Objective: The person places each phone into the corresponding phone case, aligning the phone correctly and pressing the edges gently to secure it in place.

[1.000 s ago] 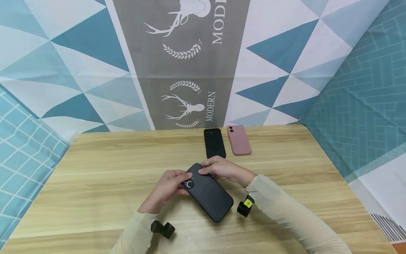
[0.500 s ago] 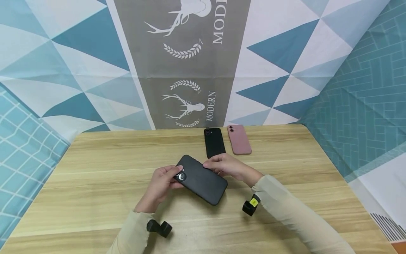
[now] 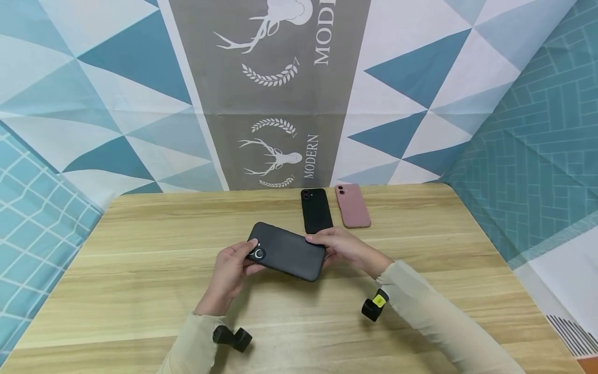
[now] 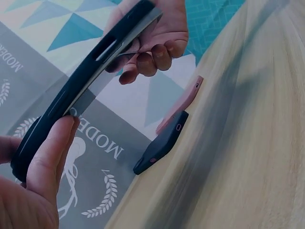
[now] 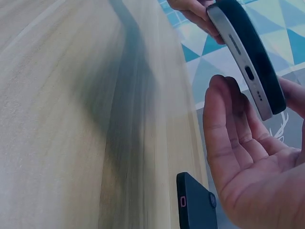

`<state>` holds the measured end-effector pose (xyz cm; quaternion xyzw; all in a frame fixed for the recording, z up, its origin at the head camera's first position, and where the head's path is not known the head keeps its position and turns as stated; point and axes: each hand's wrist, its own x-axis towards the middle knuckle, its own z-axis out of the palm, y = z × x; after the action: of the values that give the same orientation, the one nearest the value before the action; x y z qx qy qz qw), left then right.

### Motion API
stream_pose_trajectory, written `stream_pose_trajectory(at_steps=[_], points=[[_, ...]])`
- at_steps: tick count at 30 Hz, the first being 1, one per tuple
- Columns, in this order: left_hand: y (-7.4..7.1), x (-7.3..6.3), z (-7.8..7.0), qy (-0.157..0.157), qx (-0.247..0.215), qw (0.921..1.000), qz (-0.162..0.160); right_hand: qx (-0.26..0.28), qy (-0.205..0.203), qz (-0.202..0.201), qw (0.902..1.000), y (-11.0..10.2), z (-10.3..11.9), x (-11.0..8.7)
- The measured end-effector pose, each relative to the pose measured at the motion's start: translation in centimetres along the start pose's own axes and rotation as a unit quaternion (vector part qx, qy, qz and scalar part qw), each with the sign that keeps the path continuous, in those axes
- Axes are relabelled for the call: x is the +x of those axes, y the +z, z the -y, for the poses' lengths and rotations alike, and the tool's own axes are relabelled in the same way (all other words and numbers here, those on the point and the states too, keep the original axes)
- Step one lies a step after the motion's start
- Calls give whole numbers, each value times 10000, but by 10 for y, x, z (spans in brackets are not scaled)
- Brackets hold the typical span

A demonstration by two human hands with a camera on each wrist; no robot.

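Note:
Both hands hold a phone [image 5: 243, 67] in a black case [image 3: 291, 252] above the table, its camera end toward the left. My left hand [image 3: 229, 270] grips that end, thumb on the back near the lenses and fingers underneath. At the opposite end, my right hand [image 3: 345, 246] has its thumb on the case's upper corner and its fingers below. In the right wrist view, the phone's silver bottom edge with its port stands out from the black case [image 5: 259, 52]. The phone's front is mostly hidden.
A black phone [image 3: 316, 210] and a pink phone [image 3: 352, 206] lie side by side near the far edge of the wooden table [image 3: 154, 270]. Behind rises a patterned cloth backdrop [image 3: 275, 98]. Each wrist wears a small black camera.
The cased phone has moved up and left and turned from a steep slant to nearly level. My right hand has shifted from beside the camera end to the phone's other end.

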<state>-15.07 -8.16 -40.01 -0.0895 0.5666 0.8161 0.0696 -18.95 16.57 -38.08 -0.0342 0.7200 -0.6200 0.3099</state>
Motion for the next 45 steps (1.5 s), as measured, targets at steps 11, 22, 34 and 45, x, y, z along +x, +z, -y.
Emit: stream_pose_trajectory(at_steps=[11,22,34,45], points=[[2,1,2,184,-483,9979,-380,367,-202,443,9981,0,-8,-8],[6,-1,6,285,-770,9947,-622,937,-556,673,9918,4,-10,-11],[12,-3,9,404,-832,9931,-720,1091,-645,795,9887,9,-12,-12],[16,-5,8,492,-778,9928,-768,1203,-723,634,9881,11,-11,-15]])
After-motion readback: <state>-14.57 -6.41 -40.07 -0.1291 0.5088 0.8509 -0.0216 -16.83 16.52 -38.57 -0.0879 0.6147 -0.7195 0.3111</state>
